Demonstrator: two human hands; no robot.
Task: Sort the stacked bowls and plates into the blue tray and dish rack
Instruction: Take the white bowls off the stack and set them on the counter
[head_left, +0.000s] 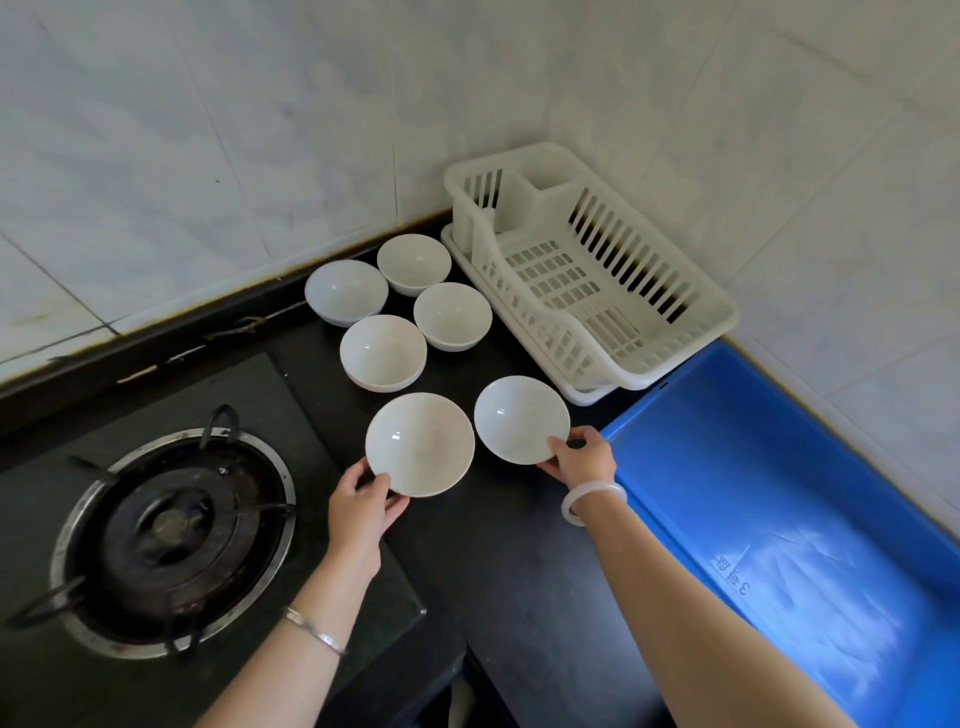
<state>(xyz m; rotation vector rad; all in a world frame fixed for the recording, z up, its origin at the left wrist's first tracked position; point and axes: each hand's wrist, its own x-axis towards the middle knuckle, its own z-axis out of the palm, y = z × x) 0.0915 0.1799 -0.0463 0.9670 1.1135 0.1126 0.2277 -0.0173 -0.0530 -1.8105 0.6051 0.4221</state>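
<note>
White glazed ware looks slick. The left hand (363, 506) pinches the near rim of one shallow dish (421, 441), and the right hand (584, 457) grips the rim of a second dish (519, 418). Held by one edge, either could tip, slip, or knock the four bowls (384, 351) behind. All sit on a black countertop (519, 571), with the dish rack (701, 306) and blue tray (779, 467) to the right, a gas burner (171, 535) to the left, and pale tiled walls (260, 130) behind.

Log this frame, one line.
left hand: grips left bowl | right hand: grips right bowl | four bowls: on counter | rack, tray: no dishes
</note>
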